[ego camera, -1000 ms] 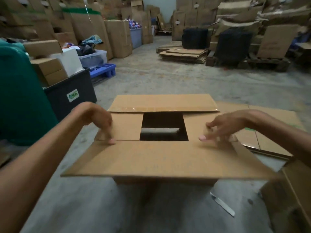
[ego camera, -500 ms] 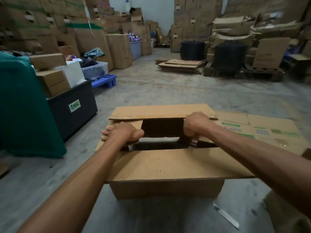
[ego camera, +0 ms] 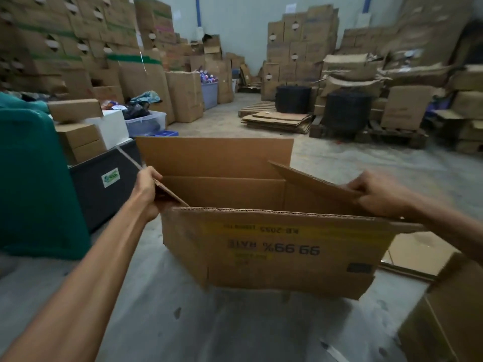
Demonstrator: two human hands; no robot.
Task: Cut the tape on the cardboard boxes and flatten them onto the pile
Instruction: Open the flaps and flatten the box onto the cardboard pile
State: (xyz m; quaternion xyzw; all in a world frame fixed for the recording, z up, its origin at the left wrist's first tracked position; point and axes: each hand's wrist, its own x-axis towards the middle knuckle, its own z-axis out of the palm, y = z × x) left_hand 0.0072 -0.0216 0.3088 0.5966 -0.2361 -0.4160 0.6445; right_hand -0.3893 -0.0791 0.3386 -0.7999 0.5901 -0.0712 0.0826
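Two hands on one open cardboard box (ego camera: 274, 252), dead centre, off the floor (ego camera: 235, 330). Left hand (ego camera: 147, 190) at 9 o'clock, grip clenched on the left side flap (ego camera: 167, 193). Right hand (ego camera: 379, 195) at 3 o'clock, pinching the right side flap (ego camera: 313, 180), tilted up. Far flap (ego camera: 214, 156) standing upright at 12. Flattened cardboard (ego camera: 415, 253) lying on the floor around 4 o'clock.

Teal bin (ego camera: 34, 184) at far left. Beside it a black crate (ego camera: 104, 189) with a green-and-white sticker (ego camera: 110, 177), small brown cartons (ego camera: 78, 126) stacked above. Clear plastic tub (ego camera: 147, 124) holds dark clothing. Two black mesh containers (ego camera: 294, 99) on wooden pallets (ego camera: 392, 135) at back right. Grey concrete floor (ego camera: 235, 330).
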